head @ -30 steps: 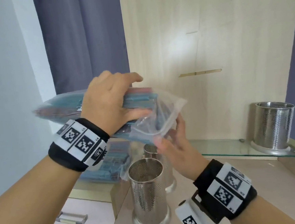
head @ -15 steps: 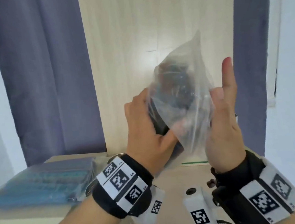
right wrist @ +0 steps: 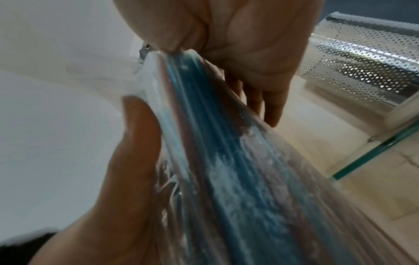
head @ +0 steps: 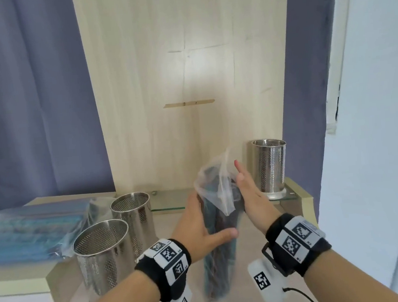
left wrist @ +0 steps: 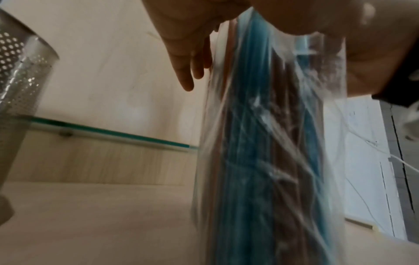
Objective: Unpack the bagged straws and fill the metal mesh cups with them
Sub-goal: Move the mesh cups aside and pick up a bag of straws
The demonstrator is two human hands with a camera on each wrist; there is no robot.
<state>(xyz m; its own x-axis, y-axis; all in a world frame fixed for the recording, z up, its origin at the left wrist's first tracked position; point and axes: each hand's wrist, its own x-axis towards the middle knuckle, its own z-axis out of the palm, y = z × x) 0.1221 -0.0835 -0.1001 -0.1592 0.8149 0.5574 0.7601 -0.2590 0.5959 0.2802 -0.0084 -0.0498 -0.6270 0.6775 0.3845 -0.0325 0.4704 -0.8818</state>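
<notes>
Head view:
- Bag of straws [head: 219, 240]: clear plastic, blue/brown straws, upright at centre over desk top [head: 247, 221]; whether it touches the surface can't tell (blur). Loose bag mouth at 12 o'clock.
- Left hand [head: 201, 227]: at bag's 9 o'clock, thumb wrapped across front, clamped on it.
- Right hand [head: 247, 190]: at bag's 3 o'clock, fingers straight, flat vs. upper bag.
- Near cup [head: 103, 253], mesh, at 8 o'clock; second cup [head: 132, 217] just behind it; gap betw. these and bag.
- Third cup [head: 270, 168] at 2 o'clock on glass shelf [head: 167, 207], near right hand's fingertips.
- Spare bagged straws [head: 31, 228] flat at 9 o'clock, by desk's left edge.

Left wrist view: bag [left wrist: 260, 152] upright, left-hand fingers [left wrist: 188, 59] on its left side; glass edge behind.

Right wrist view: right thumb [right wrist: 133, 152] pressed along bag [right wrist: 226, 179]; the other hand grips beyond; third cup [right wrist: 362, 68] at 2 o'clock.
</notes>
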